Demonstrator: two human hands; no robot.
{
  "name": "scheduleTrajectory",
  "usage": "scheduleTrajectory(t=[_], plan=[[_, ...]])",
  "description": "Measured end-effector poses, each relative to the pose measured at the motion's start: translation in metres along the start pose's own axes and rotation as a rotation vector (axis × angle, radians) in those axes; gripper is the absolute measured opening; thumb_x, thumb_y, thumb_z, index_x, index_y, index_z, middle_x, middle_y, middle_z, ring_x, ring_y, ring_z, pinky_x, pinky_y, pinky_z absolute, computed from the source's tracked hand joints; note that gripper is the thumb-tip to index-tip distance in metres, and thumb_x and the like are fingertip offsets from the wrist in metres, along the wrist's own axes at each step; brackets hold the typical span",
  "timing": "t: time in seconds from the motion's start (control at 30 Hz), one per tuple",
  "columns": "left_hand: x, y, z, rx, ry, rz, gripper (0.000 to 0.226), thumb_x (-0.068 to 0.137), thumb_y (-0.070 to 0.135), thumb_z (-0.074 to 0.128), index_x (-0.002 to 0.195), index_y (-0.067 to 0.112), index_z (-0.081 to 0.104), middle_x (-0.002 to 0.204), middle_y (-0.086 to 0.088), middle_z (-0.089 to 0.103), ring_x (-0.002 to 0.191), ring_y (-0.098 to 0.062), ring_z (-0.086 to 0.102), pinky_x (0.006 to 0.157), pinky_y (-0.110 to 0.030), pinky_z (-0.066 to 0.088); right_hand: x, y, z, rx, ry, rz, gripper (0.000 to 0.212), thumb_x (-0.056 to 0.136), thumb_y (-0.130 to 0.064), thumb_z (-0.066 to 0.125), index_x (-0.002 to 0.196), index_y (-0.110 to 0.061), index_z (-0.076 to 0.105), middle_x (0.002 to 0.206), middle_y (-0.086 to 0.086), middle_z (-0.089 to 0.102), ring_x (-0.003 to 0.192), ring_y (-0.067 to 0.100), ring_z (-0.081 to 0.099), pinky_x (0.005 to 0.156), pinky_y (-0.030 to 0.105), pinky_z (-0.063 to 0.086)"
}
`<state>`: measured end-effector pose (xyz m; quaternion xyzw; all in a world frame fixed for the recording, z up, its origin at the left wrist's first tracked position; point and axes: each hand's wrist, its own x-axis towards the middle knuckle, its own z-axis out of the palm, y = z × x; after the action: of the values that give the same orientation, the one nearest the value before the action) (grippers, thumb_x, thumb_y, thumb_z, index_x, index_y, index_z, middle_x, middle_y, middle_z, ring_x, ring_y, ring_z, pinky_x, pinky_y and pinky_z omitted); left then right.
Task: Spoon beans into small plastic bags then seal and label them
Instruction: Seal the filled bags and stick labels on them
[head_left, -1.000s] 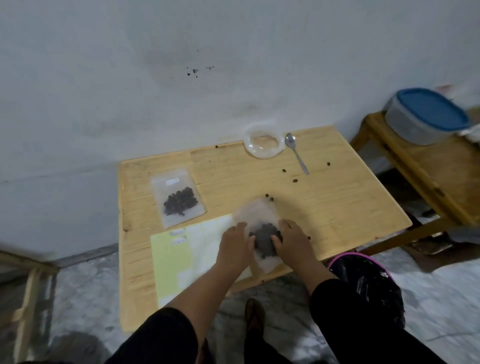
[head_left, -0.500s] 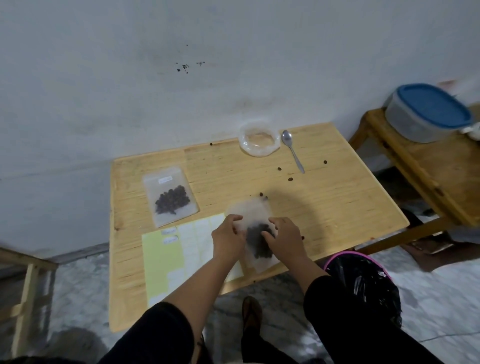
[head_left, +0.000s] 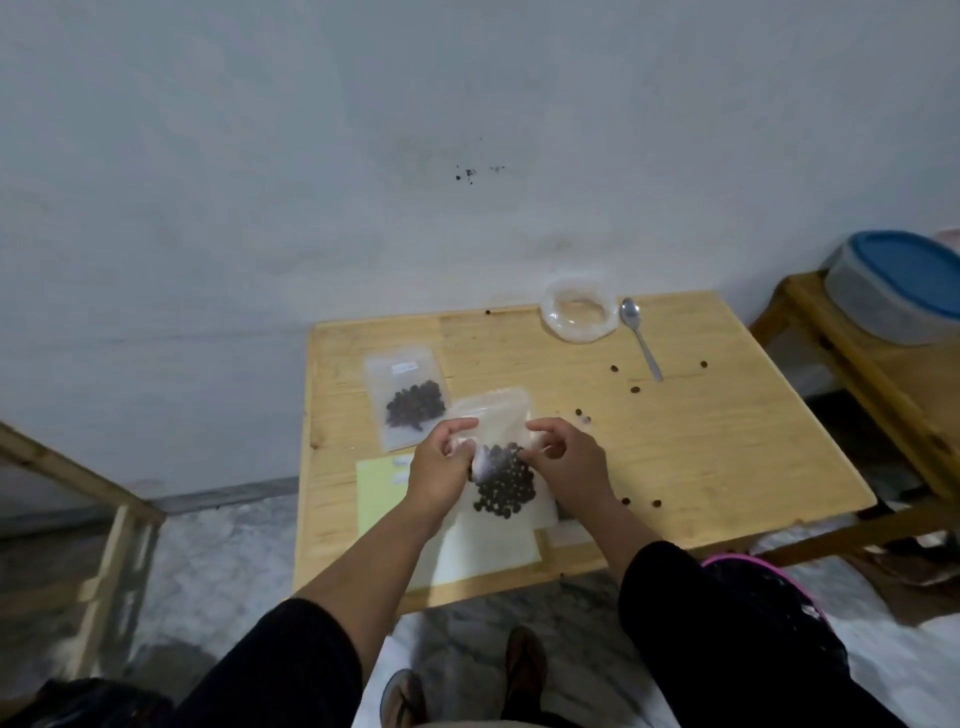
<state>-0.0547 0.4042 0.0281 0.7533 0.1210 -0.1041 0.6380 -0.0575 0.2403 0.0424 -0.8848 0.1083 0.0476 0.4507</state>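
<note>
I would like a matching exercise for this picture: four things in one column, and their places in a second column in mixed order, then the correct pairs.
Things:
1. spoon
2. labelled bag
3. blue lid
4. held bag

Places:
A. between both hands
B. on the side table's container
C. flat on the table, left of the hands
D. beside the clear bowl

Pairs: 1-D, 2-C, 3-B, 4-A

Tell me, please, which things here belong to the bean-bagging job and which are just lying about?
Part of the job:
- bag of beans, held by left hand and right hand
- labelled bag on the table
- label sheet
- spoon
- clear tub
- loose beans

Just lying about:
- blue-lidded container
- black bin bag
</note>
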Motion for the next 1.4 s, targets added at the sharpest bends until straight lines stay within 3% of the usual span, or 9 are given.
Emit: scheduleTrajectory(t=[0.1, 0.17, 0.47, 0.67, 0.8, 1.0, 1.17, 1.3, 1.4], plan=[[-0.007, -0.009, -0.03, 0.019, 0.022, 0.033, 0.023, 0.086, 0.017, 0.064, 0.103, 0.033, 0.062, 0.114, 0.009, 0.061, 0.108, -0.013, 0.054, 0.093, -0.031, 0.046, -0.005, -0.017, 0.026, 0.018, -0.083, -0.015, 0.023, 0.077, -0.017, 0.07, 0.099, -0.023, 0.068, 0.068, -0.014, 0.057, 0.069, 0.007, 0.055, 0.068, 0.02, 0.042], [-0.013, -0.018, -0.052, 0.036, 0.047, 0.027, 0.024, 0.085, 0.017, 0.066, 0.104, 0.031, 0.062, 0.112, 0.011, 0.061, 0.108, -0.01, 0.052, 0.091, -0.025, 0.042, -0.011, -0.025, 0.047, 0.025, -0.141, -0.024, 0.025, 0.077, -0.016, 0.07, 0.102, -0.021, 0.067, 0.068, -0.01, 0.06, 0.069, 0.009, 0.058, 0.071, 0.025, 0.045], [-0.04, -0.069, -0.134, -0.013, 0.223, -0.108, 0.03, 0.085, 0.011, 0.066, 0.109, 0.028, 0.062, 0.113, 0.006, 0.06, 0.103, -0.01, 0.055, 0.084, -0.02, 0.045, -0.021, -0.022, 0.122, -0.227, -0.133, 0.042, 0.035, 0.09, -0.019, 0.058, 0.124, -0.01, 0.06, 0.119, 0.008, 0.064, 0.11, 0.021, 0.058, 0.094, 0.025, 0.039], [-0.046, -0.084, -0.15, -0.052, 0.251, -0.113, 0.032, 0.084, 0.008, 0.066, 0.11, 0.027, 0.062, 0.112, 0.008, 0.059, 0.099, -0.007, 0.055, 0.079, -0.013, 0.043, -0.014, -0.026, 0.146, -0.287, -0.036, 0.053, 0.026, 0.089, -0.016, 0.057, 0.1, 0.004, 0.067, 0.102, 0.02, 0.064, 0.093, 0.03, 0.059, 0.077, 0.03, 0.042], [-0.044, -0.087, -0.151, -0.051, 0.246, -0.112, 0.033, 0.083, 0.009, 0.067, 0.107, 0.03, 0.062, 0.112, 0.007, 0.06, 0.102, -0.01, 0.055, 0.079, -0.011, 0.045, -0.01, -0.03, 0.154, -0.255, 0.002, 0.068, 0.022, 0.089, -0.018, 0.059, 0.103, -0.005, 0.07, 0.105, 0.015, 0.062, 0.099, 0.028, 0.059, 0.077, 0.02, 0.033], [-0.036, -0.082, -0.151, -0.046, 0.198, -0.103, 0.034, 0.083, 0.009, 0.067, 0.109, 0.029, 0.061, 0.108, 0.019, 0.056, 0.11, -0.006, 0.049, 0.091, -0.016, 0.037, -0.009, -0.034, 0.157, -0.214, 0.006, 0.064, 0.013, 0.089, -0.011, 0.055, 0.087, -0.004, 0.066, 0.096, 0.012, 0.061, 0.085, 0.021, 0.054, 0.072, 0.022, 0.034], [-0.027, -0.072, -0.153, -0.019, 0.196, -0.073, 0.036, 0.083, 0.011, 0.068, 0.113, 0.028, 0.06, 0.117, 0.01, 0.056, 0.109, -0.007, 0.048, 0.072, 0.005, 0.033, -0.01, -0.048, 0.145, -0.102, 0.024, 0.048, 0.01, 0.09, -0.011, 0.055, 0.093, -0.003, 0.063, 0.095, 0.011, 0.063, 0.087, 0.022, 0.055, 0.075, 0.023, 0.036], [-0.02, -0.056, -0.148, -0.042, 0.186, -0.042, 0.036, 0.083, 0.013, 0.068, 0.112, 0.032, 0.06, 0.121, 0.009, 0.056, 0.11, -0.008, 0.049, 0.087, -0.012, 0.038, -0.009, -0.077, 0.132, -0.036, 0.013, -0.094, 0.007, 0.088, -0.012, 0.059, 0.088, -0.008, 0.064, 0.082, 0.0, 0.061, 0.078, 0.016, 0.055, 0.072, 0.022, 0.038], [-0.016, -0.041, -0.141, -0.037, 0.173, 0.05, 0.036, 0.082, 0.01, 0.069, 0.109, 0.032, 0.06, 0.118, 0.009, 0.059, 0.113, -0.011, 0.052, 0.096, -0.022, 0.041, -0.012, -0.096, 0.131, -0.031, 0.011, -0.215, 0.005, 0.084, -0.013, 0.063, 0.08, -0.01, 0.066, 0.072, -0.003, 0.06, 0.067, 0.01, 0.053, 0.061, 0.009, 0.037]])
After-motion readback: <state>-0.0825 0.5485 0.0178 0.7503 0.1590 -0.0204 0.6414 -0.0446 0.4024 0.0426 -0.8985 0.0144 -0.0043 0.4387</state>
